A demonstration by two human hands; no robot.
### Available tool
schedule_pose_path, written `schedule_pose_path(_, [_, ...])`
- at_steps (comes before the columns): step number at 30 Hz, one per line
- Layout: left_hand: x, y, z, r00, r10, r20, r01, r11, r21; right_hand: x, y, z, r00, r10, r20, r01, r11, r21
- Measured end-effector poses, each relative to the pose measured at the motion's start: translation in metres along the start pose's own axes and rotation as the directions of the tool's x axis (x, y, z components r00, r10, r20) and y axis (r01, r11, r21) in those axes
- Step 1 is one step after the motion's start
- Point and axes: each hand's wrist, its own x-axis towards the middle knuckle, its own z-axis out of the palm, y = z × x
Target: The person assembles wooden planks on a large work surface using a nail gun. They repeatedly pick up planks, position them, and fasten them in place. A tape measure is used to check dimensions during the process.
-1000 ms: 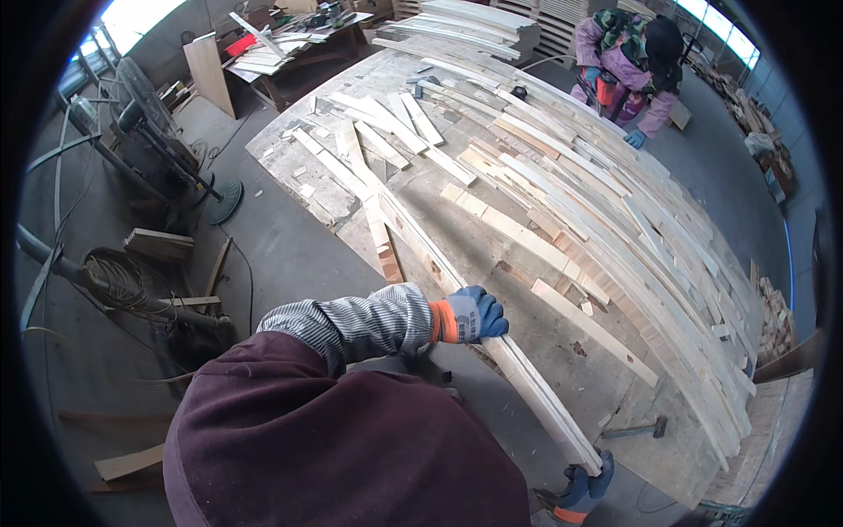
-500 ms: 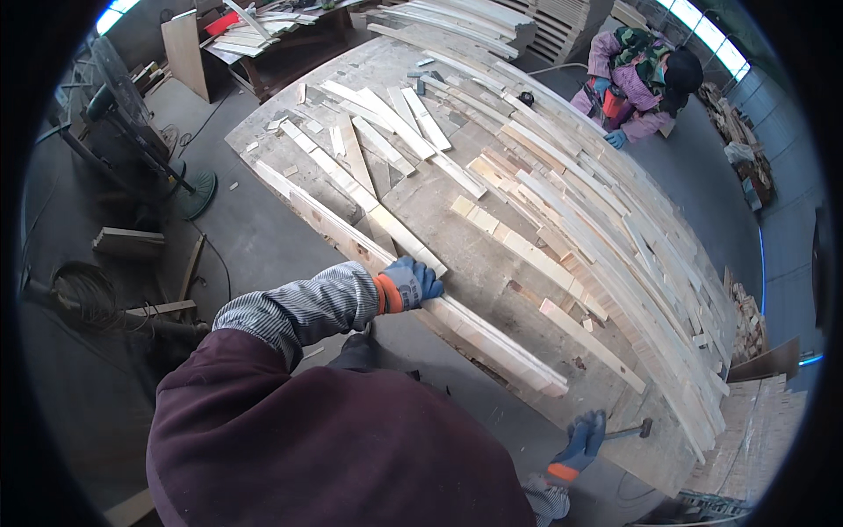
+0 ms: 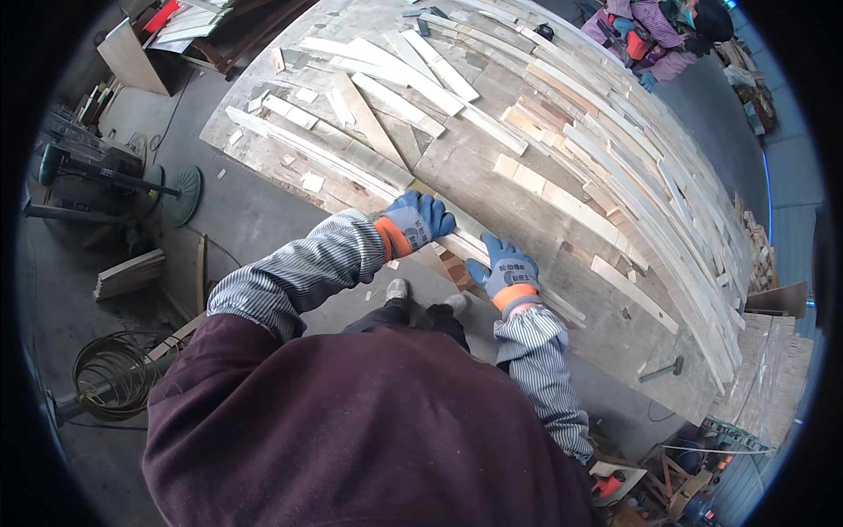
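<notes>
Long pale wooden strips (image 3: 325,160) lie together along the near edge of the big worktable. My left hand (image 3: 419,220), in a blue and grey glove with an orange cuff, is closed over them, fingers curled across the top. A short way to the right, my right hand (image 3: 511,270) in a matching glove grips the same strips, thumb on the near side and fingers over the far side. The undersides of both grips are hidden. A hammer (image 3: 660,370) lies near the table's right end, apart from my hands.
Loose slats (image 3: 404,75) lie crossed at the table's far left, and several rows of strips (image 3: 632,193) cover its far side. A co-worker (image 3: 667,35) bends there with a red tool. A pedestal fan (image 3: 183,195) and coiled wire (image 3: 112,376) stand on the left floor.
My right hand has left the area beside the hammer and moved up and left onto the strips. My left hand keeps its hold. The whole view has shifted, showing my feet.
</notes>
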Motion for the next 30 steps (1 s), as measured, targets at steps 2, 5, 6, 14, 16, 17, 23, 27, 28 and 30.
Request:
schedule_pose_path(2, [0.003, -0.012, 0.011, 0.999, -0.020, -0.036, 0.020, 1.000, 0.014, 0.023, -0.001, 0.007, 0.986, 0.045, 0.161, -0.062, 0.993, 0.100])
schedule_pose_path(5, [0.013, -0.023, 0.021, 0.998, -0.038, 0.050, 0.041, 0.997, -0.058, 0.044, 0.014, 0.030, 0.995, 0.008, 0.101, -0.021, 0.991, 0.131])
schedule_pose_path(6, [0.015, -0.029, 0.020, 0.996, -0.031, 0.087, 0.046, 0.985, -0.168, 0.049, 0.018, 0.033, 0.996, -0.007, 0.090, -0.006, 0.990, 0.140])
schedule_pose_path(14, [0.038, -0.117, 0.055, 0.883, -0.069, 0.464, 0.202, 0.948, -0.245, 0.104, 0.057, 0.050, 0.997, -0.069, 0.023, 0.065, 0.987, 0.145])
schedule_pose_path(16, [0.043, -0.115, 0.079, 0.901, -0.062, 0.430, 0.165, 0.964, -0.207, 0.115, 0.067, 0.053, 0.998, -0.065, 0.015, 0.063, 0.990, 0.124])
schedule_pose_path(17, [0.045, -0.113, 0.094, 0.914, -0.083, 0.398, 0.173, 0.965, -0.196, 0.119, 0.074, 0.060, 0.997, -0.077, -0.011, 0.078, 0.991, 0.110])
schedule_pose_path(23, [0.092, -0.118, 0.131, 0.966, 0.024, 0.256, 0.059, 0.948, -0.313, 0.133, 0.112, 0.109, 0.994, -0.017, -0.108, 0.031, 0.991, 0.128])
schedule_pose_path(27, [0.112, -0.131, 0.155, 0.953, 0.075, 0.294, 0.039, 0.930, -0.365, 0.148, 0.117, 0.124, 0.993, 0.059, -0.104, -0.043, 0.988, 0.148])
schedule_pose_path(28, [0.119, -0.137, 0.158, 0.929, 0.092, 0.360, 0.057, 0.922, -0.384, 0.151, 0.116, 0.127, 0.990, 0.096, -0.099, -0.081, 0.986, 0.146])
schedule_pose_path(30, [0.115, -0.144, 0.163, 1.000, 0.012, 0.027, 0.000, 0.926, -0.379, 0.162, 0.114, 0.134, 0.987, 0.135, -0.093, -0.117, 0.977, 0.180])
